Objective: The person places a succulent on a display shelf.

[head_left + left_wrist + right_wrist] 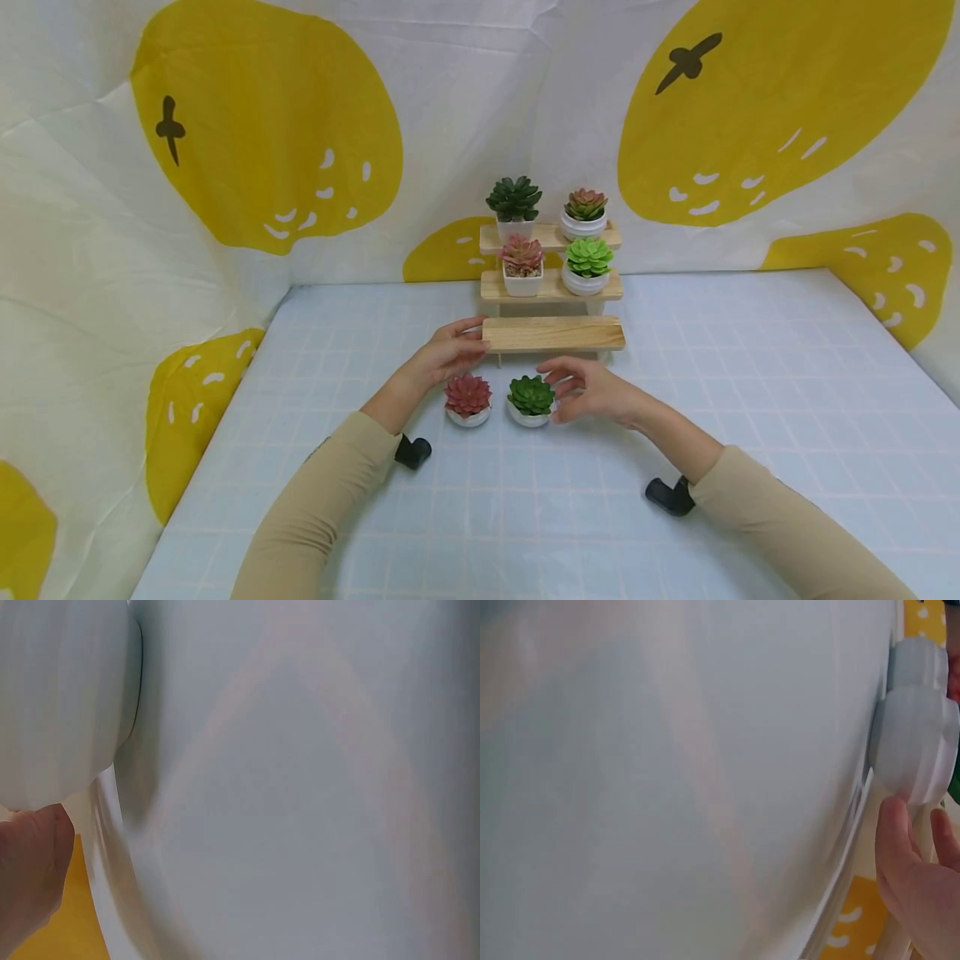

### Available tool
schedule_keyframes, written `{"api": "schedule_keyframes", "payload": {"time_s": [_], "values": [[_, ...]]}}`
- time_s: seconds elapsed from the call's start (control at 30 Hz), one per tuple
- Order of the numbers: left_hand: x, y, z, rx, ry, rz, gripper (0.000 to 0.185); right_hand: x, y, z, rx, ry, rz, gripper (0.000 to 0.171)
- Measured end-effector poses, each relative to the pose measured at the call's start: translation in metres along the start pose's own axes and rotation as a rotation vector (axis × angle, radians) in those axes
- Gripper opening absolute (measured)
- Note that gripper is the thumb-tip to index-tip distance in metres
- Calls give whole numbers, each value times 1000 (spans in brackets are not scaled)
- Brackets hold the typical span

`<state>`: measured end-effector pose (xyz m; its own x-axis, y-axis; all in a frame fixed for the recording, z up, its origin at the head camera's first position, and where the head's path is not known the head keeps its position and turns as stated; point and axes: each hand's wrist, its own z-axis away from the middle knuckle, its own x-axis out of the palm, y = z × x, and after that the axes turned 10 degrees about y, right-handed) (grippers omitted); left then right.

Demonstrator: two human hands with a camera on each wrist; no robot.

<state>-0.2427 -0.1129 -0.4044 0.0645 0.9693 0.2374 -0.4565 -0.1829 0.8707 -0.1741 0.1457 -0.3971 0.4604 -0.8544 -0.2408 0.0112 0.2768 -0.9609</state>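
Two small round white ceramic pots, one with a red succulent (468, 398) and one with a green succulent (531, 400), are seen before the three-tier wooden stand (553, 332), likely light, smooth, chippable, best cupped round the bowl, while the left hand (447, 354) touches the bottom plank with relaxed fingers and the right hand (592, 390) hovers loosely curled, grasping nothing.

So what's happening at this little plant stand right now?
A person's left hand touches the left end of the wooden stand's empty bottom shelf. The right hand reaches beside the green succulent pot, which sits on the table next to a red succulent pot. Four more pots fill the upper shelves.
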Motion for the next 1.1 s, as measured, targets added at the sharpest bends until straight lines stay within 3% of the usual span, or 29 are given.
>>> {"api": "schedule_keyframes", "payload": {"time_s": [1.1], "values": [[0,0,2,-8,15,-20,58,16,-4,-8,-7,-39,148,72]]}}
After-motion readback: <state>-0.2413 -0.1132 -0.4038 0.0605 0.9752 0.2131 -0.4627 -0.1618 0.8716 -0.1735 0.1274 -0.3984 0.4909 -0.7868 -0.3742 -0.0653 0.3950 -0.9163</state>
